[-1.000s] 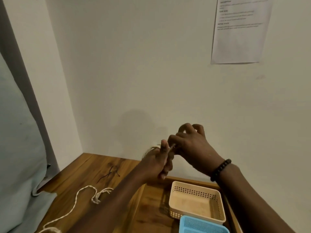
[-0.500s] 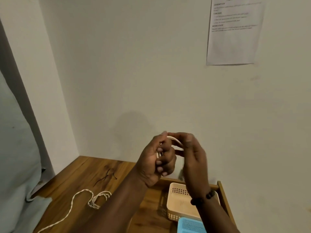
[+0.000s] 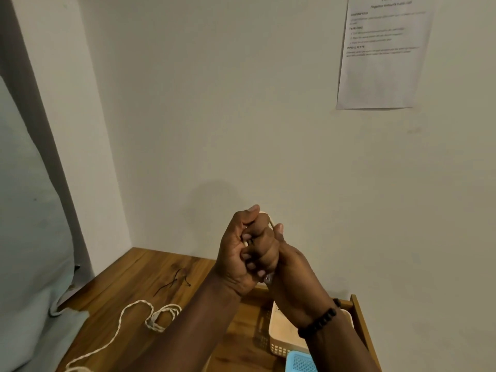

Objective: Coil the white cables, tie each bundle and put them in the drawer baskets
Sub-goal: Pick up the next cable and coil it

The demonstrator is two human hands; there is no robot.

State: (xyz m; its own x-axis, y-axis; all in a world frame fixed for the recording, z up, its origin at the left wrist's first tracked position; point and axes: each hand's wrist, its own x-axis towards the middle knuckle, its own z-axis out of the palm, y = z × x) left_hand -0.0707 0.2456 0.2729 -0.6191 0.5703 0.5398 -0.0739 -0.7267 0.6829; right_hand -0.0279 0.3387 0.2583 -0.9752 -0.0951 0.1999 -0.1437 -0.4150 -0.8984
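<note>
My left hand [image 3: 239,253] is fisted around a small coil of white cable [image 3: 271,220], of which only a thin loop shows above the knuckles. My right hand [image 3: 291,272] presses against it from the right, fingers wrapped on the same coil; a plug end [image 3: 268,277] peeks out below. Both hands are raised above the open drawer. A second, twisted white cable [image 3: 150,316] lies loose on the wooden top at lower left. Black ties [image 3: 174,281] lie on the wood behind it. A beige basket [image 3: 279,345] and a blue basket [image 3: 300,362] sit in the drawer.
The wooden top [image 3: 128,280] meets the white wall behind. The drawer's wooden rim [image 3: 361,323] runs along the right. Pale blue cloth [image 3: 29,237] hangs at the left edge. A printed paper sheet [image 3: 381,52] is stuck on the wall, upper right.
My right hand has dropped from above the coil to beside and under my left fist. The hands have closed tighter together on the cable. The view has tilted slightly.
</note>
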